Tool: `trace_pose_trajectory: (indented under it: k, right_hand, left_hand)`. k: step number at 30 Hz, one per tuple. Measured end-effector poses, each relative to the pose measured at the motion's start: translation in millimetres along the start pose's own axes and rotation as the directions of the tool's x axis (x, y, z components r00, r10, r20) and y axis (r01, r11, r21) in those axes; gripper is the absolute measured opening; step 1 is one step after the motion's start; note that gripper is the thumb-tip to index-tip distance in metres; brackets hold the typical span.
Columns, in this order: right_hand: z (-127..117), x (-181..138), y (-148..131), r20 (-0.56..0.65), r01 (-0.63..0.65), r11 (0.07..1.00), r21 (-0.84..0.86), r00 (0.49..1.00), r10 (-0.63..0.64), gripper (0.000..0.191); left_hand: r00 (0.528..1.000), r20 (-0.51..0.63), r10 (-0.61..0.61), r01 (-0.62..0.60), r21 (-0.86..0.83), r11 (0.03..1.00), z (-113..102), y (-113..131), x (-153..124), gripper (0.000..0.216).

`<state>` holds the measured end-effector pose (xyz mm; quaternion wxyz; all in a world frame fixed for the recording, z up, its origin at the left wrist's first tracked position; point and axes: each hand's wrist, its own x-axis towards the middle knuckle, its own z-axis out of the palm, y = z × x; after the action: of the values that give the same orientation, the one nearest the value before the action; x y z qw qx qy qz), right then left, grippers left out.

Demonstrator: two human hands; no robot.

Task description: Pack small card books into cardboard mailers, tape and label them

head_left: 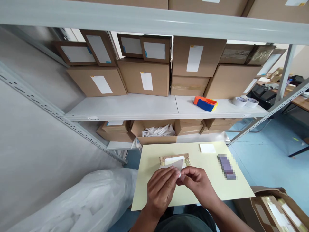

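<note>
My left hand (pixel 160 187) is closed on a white paper label (pixel 177 164), gripping it between thumb and fingers above the table. At the label's near right corner, my right hand (pixel 196 183) is closed in a pinch. Its fingertips are partly hidden, but they appear to hold that corner. Just beyond the hands, a small brown cardboard box (pixel 186 158) with shiny tape at its ends lies on the pale yellow tabletop (pixel 154 151). Something white covers part of its top.
A white stack of paper (pixel 207 148) and a blurred purple item (pixel 226 167) lie on the table. Shelves beyond hold cartons (pixel 145 77), velcro-like straps (pixel 205 103) and tape rolls (pixel 239 101). A plastic bag (pixel 96 196) bulges at left; an open carton (pixel 267 190) stands at right.
</note>
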<state>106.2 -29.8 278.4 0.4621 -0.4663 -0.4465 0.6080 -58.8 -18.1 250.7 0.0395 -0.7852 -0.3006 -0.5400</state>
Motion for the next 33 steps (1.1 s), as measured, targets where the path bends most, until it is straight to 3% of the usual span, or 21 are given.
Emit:
trace_pose_trajectory:
  k: [10, 19, 24, 27, 32, 33]
  right_hand:
    - [-5.5, 10.5, 3.1, -0.013, 0.035, 0.998, -0.05, 0.999, -0.036, 0.031]
    - [-4.4, 18.5, 8.4, -0.005, 0.119, 0.968, -0.222, 0.992, -0.123, 0.029]
    - [-2.4, 26.4, 12.6, 0.033, 0.258, 0.859, -0.442, 0.962, -0.272, 0.017]
    - [-2.2, 31.1, 18.2, 0.121, 0.367, 0.766, -0.528, 0.925, -0.36, 0.012]
    - [-1.4, 39.9, 30.0, 0.275, 0.441, 0.735, -0.515, 0.897, -0.346, 0.009]
    - [-0.8, 42.6, 32.2, 0.288, 0.429, 0.746, -0.509, 0.902, -0.322, 0.009]
  left_hand:
    - [0.999, 0.0, -0.046, 0.046, -0.065, 0.997, 12.6, -8.9, -0.5, 0.042]
    - [0.943, 0.046, -0.329, 0.331, -0.2, 0.922, 20.3, -9.4, -8.7, 0.032]
    - [0.884, 0.122, -0.451, 0.468, -0.21, 0.859, 15.4, -13.6, -9.7, 0.024]
    - [0.792, 0.22, -0.569, 0.61, -0.245, 0.754, 9.9, -18.1, -11.7, 0.017]
    - [0.47, 0.363, -0.805, 0.878, -0.288, 0.382, -0.9, -32.1, -23.3, 0.026]
    - [0.431, 0.382, -0.818, 0.894, -0.302, 0.33, -3.0, -34.4, -26.7, 0.027]
